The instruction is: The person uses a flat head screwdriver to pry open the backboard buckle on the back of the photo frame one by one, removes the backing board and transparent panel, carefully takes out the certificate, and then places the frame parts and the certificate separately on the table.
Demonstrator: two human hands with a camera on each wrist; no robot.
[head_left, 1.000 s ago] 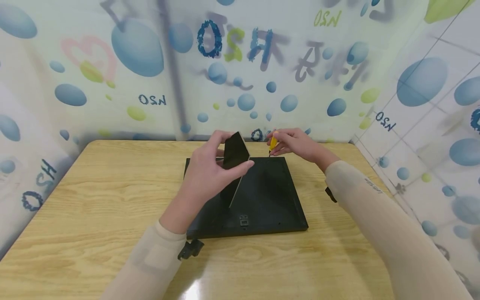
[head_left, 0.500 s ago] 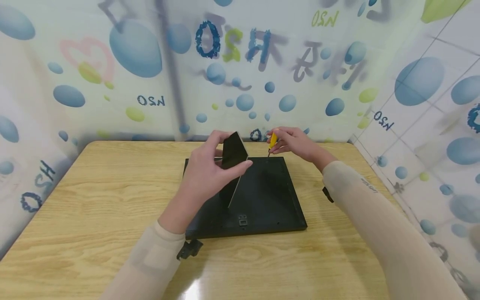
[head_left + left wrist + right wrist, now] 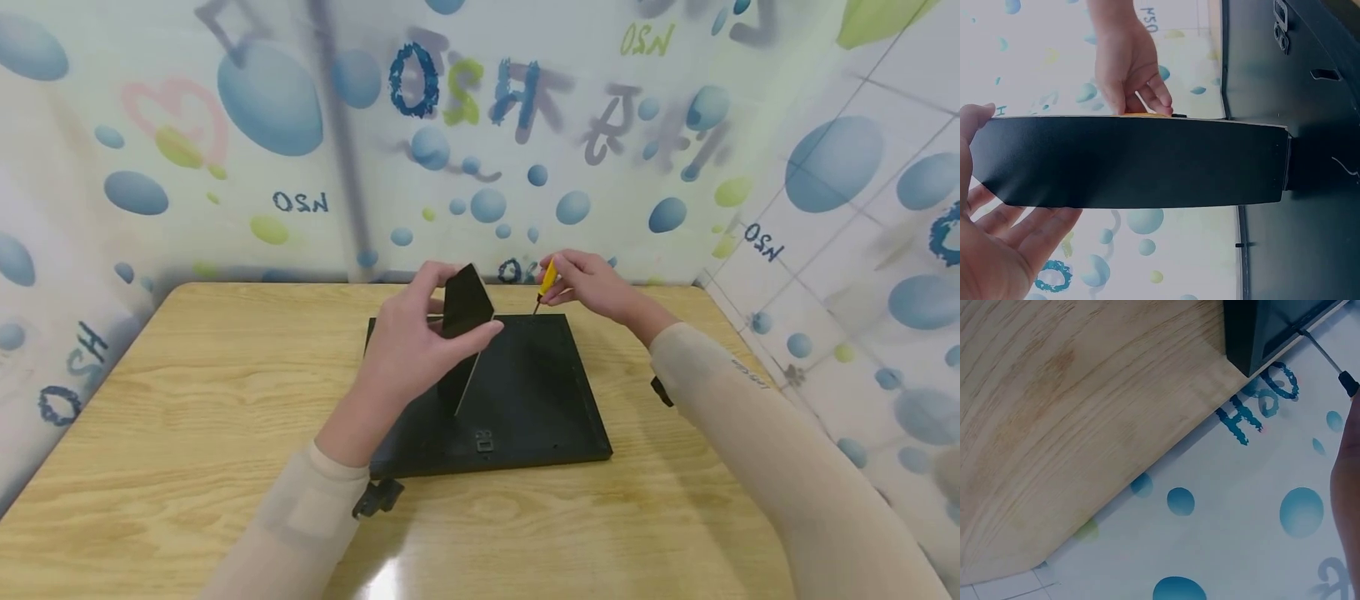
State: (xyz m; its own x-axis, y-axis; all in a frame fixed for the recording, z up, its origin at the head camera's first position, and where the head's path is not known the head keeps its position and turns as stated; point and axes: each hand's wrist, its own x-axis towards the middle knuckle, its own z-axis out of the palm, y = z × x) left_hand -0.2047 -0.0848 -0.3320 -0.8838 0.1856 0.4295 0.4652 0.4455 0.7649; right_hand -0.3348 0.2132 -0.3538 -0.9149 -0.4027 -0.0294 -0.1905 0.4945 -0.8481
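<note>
A black picture frame (image 3: 536,392) lies back side up on the wooden table, its easel-style stand leg (image 3: 465,302) raised at a slant from the backing. My left hand (image 3: 408,346) grips the upper part of this leg between thumb and fingers. In the left wrist view the flat black leg (image 3: 1129,162) joins the backing at its narrow end. My right hand (image 3: 596,287) pinches a yellow-handled screwdriver (image 3: 549,277) beyond the frame's far side. Its thin shaft (image 3: 1324,351) slopes down, with the tip right at the frame's far edge in the right wrist view.
The wooden table (image 3: 225,400) ends at a patterned wall covering (image 3: 480,167) just behind the frame. A metal hanger plate (image 3: 485,442) sits on the backing near the close edge. Another wall with tile lines (image 3: 847,292) runs along the right.
The screwdriver leans over more, its handle tilting right and its tip shifting slightly left along the frame's far edge. My left hand keeps its hold on the stand leg.
</note>
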